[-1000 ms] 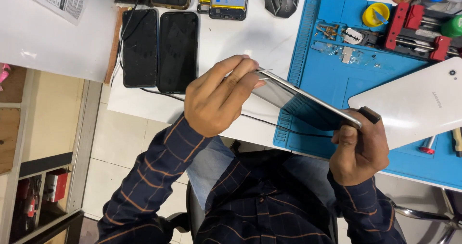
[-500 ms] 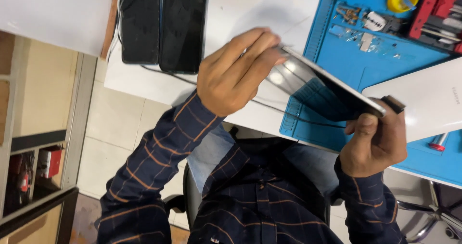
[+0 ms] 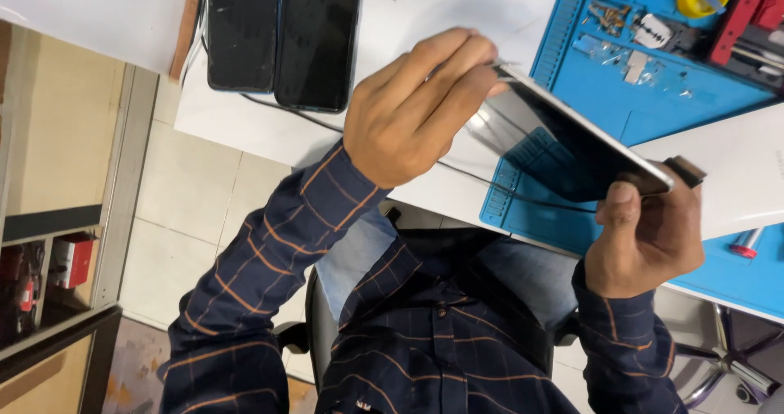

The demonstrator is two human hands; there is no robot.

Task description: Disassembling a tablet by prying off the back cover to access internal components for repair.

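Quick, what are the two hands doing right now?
Left hand: fingers closed on the top edge of the dark tablet screen.
Right hand: closed, gripping the screen's lower corner.

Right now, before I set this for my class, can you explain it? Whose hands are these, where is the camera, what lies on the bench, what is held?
There is one view, from a camera on the person's head, looking down at their own arms. The left hand and right hand grip opposite ends of a thin dark panel, tilted above the blue mat. Two black phones lie on the white table.
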